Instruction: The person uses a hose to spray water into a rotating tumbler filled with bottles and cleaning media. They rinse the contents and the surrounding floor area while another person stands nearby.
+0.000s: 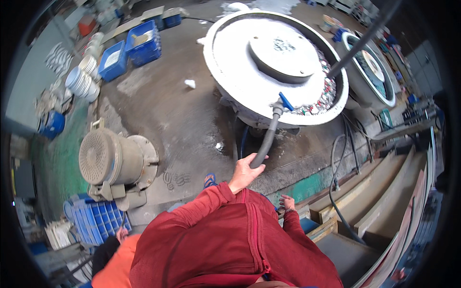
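My left hand [247, 172] is wrapped round a thick grey hose [270, 138]. The hose reaches up to a valve with a blue lever [286, 102] at the near rim of a large round machine bowl [218, 79]. White foam [235, 45] covers much of the bowl, and small mixed-colour pieces [328, 91] show along its right side. A round raised lid [285, 60] sits in the bowl's middle. Low at my right side, my right hand [288, 202] is empty with fingers apart, near the wooden-edged troughs [331, 211].
A second round bowl [349, 43] stands at the right, behind a dark slanting pole [362, 41]. Hoses [332, 177] hang over the troughs. At left are a beige motor [115, 156], blue crates [144, 45] and stacked buckets [82, 81]. A person in orange [117, 266] is at lower left. The floor [187, 129] looks wet.
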Available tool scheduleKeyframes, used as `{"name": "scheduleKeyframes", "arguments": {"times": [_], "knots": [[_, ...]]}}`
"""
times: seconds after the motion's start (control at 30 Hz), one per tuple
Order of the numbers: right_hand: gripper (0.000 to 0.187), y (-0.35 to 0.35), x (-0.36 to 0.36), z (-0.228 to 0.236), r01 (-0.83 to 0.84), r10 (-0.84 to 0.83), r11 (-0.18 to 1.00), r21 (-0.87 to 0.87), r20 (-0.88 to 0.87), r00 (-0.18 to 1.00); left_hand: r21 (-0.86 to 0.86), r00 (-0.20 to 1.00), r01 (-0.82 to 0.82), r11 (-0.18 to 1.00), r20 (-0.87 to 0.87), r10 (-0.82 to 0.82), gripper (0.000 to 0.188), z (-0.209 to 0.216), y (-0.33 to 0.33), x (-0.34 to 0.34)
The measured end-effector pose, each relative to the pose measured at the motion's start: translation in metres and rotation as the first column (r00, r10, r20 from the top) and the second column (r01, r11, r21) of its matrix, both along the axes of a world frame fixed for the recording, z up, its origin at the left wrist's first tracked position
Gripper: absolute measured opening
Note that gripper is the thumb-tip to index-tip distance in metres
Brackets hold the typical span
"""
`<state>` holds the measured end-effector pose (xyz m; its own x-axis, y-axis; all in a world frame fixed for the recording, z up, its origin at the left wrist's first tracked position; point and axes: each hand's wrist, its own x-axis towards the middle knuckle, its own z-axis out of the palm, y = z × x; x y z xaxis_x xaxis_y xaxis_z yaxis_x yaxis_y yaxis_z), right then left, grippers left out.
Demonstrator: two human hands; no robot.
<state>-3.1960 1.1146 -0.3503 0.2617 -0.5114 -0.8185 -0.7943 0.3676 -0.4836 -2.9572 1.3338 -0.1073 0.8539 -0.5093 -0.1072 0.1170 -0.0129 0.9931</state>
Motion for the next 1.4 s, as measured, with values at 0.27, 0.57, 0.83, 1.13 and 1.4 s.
{"name": "scheduleKeyframes", "arguments": {"times": [0.27,0.57,0.83,1.13,1.4], "knots": [[0.041,0.018,-0.04,-0.006,0.096,-0.093,0.995,0.016,-0.127,0.987,0.116,0.99,-0.082,0.99,-0.102,0.094,0.024,-0.009,0.012,0.003],[0.043,0.016,-0.028,-0.008,0.193,-0.192,0.98,0.05,-0.026,0.981,-0.095,0.983,-0.143,0.985,-0.128,0.131,0.026,-0.012,0.012,0.005],[0.04,0.014,-0.021,-0.014,0.053,-0.054,0.998,-0.024,-0.053,0.997,-0.057,0.969,-0.156,0.986,-0.201,0.142,0.022,-0.011,0.019,-0.007],[0.035,0.022,-0.023,0.0,0.036,-0.037,0.999,-0.012,-0.08,0.996,-0.025,0.958,-0.204,0.979,-0.209,0.195,0.023,-0.003,0.032,-0.009],[0.037,0.02,-0.023,-0.005,0.027,-0.029,0.999,-0.02,-0.072,0.997,-0.061,0.967,-0.193,0.979,-0.183,0.18,0.021,-0.002,0.039,-0.006]]}}
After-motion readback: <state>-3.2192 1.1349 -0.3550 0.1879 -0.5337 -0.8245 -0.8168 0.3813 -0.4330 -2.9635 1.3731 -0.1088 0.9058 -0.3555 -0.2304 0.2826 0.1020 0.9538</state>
